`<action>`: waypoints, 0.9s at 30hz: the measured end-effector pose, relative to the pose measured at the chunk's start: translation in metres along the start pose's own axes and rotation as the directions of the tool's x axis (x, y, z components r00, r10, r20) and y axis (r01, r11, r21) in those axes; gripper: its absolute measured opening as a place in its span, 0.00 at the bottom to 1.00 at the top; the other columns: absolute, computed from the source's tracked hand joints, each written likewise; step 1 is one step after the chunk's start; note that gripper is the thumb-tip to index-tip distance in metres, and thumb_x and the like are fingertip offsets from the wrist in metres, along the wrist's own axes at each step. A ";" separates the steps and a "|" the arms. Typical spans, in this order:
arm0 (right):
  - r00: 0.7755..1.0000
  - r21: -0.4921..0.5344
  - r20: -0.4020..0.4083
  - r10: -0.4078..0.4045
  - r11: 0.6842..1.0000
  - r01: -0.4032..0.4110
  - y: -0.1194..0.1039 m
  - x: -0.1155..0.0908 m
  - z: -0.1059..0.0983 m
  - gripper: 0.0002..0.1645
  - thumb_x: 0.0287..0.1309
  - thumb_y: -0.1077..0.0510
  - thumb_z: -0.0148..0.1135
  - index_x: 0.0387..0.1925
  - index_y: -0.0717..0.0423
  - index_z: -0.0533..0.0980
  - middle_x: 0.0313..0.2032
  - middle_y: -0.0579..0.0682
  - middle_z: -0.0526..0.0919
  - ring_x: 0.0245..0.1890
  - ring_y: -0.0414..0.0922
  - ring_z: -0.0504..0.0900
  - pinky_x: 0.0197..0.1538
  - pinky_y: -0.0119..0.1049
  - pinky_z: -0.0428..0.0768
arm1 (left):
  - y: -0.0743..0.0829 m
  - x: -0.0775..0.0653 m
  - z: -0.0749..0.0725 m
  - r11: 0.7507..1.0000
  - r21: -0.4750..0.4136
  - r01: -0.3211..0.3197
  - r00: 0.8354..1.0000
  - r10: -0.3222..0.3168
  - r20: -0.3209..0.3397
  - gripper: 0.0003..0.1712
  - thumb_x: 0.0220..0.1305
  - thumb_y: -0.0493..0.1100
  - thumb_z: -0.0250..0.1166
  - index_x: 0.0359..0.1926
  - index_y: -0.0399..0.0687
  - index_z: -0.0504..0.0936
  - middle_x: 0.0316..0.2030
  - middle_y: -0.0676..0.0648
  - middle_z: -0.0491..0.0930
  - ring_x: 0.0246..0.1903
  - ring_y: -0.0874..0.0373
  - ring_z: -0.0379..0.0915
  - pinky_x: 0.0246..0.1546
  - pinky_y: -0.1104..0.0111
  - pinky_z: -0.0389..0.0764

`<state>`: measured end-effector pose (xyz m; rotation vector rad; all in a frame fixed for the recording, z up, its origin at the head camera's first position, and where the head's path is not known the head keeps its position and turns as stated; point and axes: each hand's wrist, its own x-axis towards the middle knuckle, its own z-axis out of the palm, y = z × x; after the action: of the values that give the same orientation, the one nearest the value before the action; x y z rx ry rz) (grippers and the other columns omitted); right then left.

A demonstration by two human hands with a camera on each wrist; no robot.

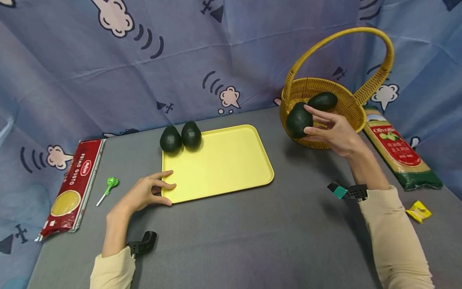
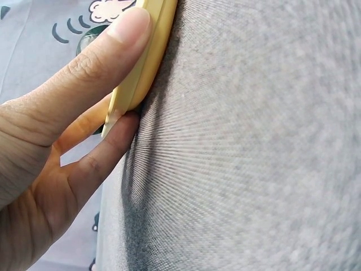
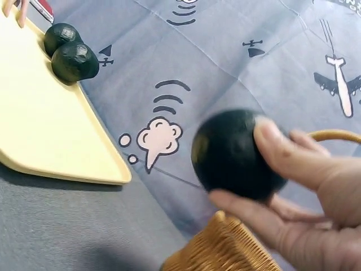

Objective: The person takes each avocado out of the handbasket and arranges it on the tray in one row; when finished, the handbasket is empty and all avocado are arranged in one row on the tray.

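Observation:
My right hand [image 1: 333, 130] grips a dark green avocado [image 1: 298, 120] between thumb and fingers, in front of the basket's opening. In the right wrist view the held avocado [image 3: 228, 155] is above the basket's rim. Another avocado [image 1: 323, 101] lies inside the yellow wicker basket [image 1: 325, 143]. Two more avocados, one at the corner [image 1: 170, 139] and one beside it [image 1: 191, 134], sit together at the far left of the yellow tray [image 1: 220, 160]. With thumb and fingers, my left hand [image 1: 148, 190] holds the tray's near left corner; the left wrist view shows its thumb [image 2: 107, 53] against the rim.
The basket's tall handle [image 1: 388, 52] arches over it. A green-and-red pasta bag [image 1: 397, 148] lies right of the basket, with a yellow wrapped candy [image 1: 418, 211] nearer. At the left are a red pasta packet [image 1: 73, 188] and a green lollipop [image 1: 111, 183]. Patterned cloth [image 1: 180, 60] hangs behind.

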<state>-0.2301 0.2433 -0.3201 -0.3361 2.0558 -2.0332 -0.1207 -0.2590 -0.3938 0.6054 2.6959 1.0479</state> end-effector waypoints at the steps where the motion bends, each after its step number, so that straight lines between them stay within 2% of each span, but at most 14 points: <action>1: 1.000 -0.009 0.020 -0.018 1.000 0.018 0.003 0.002 0.002 0.37 0.60 0.69 0.60 0.69 0.47 0.65 0.71 0.61 0.53 0.49 0.37 0.80 0.44 0.35 0.83 | 0.000 0.000 0.000 1.000 -0.005 0.002 1.000 -0.002 0.001 0.27 0.44 0.40 0.77 0.48 0.36 0.85 0.63 0.34 0.68 0.60 0.39 0.67 0.50 0.56 0.78; 3: 0.996 -0.023 0.068 -0.056 0.998 0.058 0.010 0.006 0.005 0.37 0.60 0.71 0.59 0.69 0.48 0.65 0.70 0.56 0.58 0.49 0.38 0.80 0.45 0.36 0.83 | 0.000 0.000 0.000 1.000 -0.006 0.006 1.000 -0.006 0.002 0.27 0.44 0.39 0.77 0.48 0.36 0.84 0.63 0.34 0.68 0.60 0.39 0.66 0.51 0.56 0.78; 7: 0.979 0.013 0.176 -0.104 0.995 0.103 0.024 0.017 0.012 0.37 0.60 0.74 0.58 0.68 0.50 0.66 0.69 0.49 0.64 0.53 0.39 0.79 0.46 0.38 0.83 | 0.000 -0.001 0.000 1.000 -0.002 0.011 1.000 -0.011 0.002 0.27 0.44 0.39 0.77 0.48 0.36 0.84 0.63 0.34 0.68 0.61 0.39 0.66 0.51 0.56 0.78; 13: 0.951 0.032 0.281 -0.128 0.992 0.124 0.038 0.036 0.028 0.38 0.59 0.74 0.59 0.69 0.52 0.65 0.63 0.51 0.72 0.56 0.42 0.77 0.48 0.46 0.81 | 0.002 0.000 0.000 1.000 0.001 0.002 1.000 -0.002 -0.001 0.27 0.43 0.38 0.77 0.48 0.35 0.84 0.63 0.34 0.68 0.61 0.39 0.65 0.51 0.56 0.78; 19: 0.948 0.004 0.308 -0.075 0.997 0.077 0.045 0.050 0.046 0.39 0.59 0.72 0.60 0.70 0.49 0.64 0.67 0.61 0.64 0.56 0.44 0.77 0.50 0.51 0.79 | 0.003 0.000 0.000 1.000 0.000 -0.002 1.000 0.002 -0.005 0.27 0.43 0.38 0.77 0.48 0.35 0.84 0.63 0.34 0.67 0.61 0.39 0.66 0.51 0.57 0.78; 22: 0.945 0.011 0.322 -0.049 0.999 0.048 0.049 0.058 0.055 0.39 0.59 0.71 0.61 0.70 0.49 0.64 0.69 0.62 0.60 0.56 0.45 0.77 0.52 0.52 0.78 | 0.005 0.000 -0.001 1.000 0.008 0.000 1.000 0.000 -0.007 0.27 0.44 0.38 0.77 0.49 0.35 0.84 0.63 0.34 0.67 0.60 0.39 0.67 0.50 0.56 0.78; 27: 0.938 0.009 0.346 -0.027 1.000 0.026 0.057 0.072 0.067 0.39 0.60 0.71 0.60 0.70 0.49 0.63 0.69 0.64 0.59 0.59 0.51 0.75 0.53 0.55 0.77 | 0.007 -0.001 -0.002 1.000 0.020 0.002 1.000 -0.002 -0.004 0.27 0.44 0.40 0.77 0.49 0.36 0.84 0.64 0.34 0.67 0.60 0.40 0.67 0.50 0.55 0.78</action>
<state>-0.2769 0.1577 -0.3785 -0.6719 1.8382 -1.8347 -0.1179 -0.2563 -0.3879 0.6048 2.7127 1.0234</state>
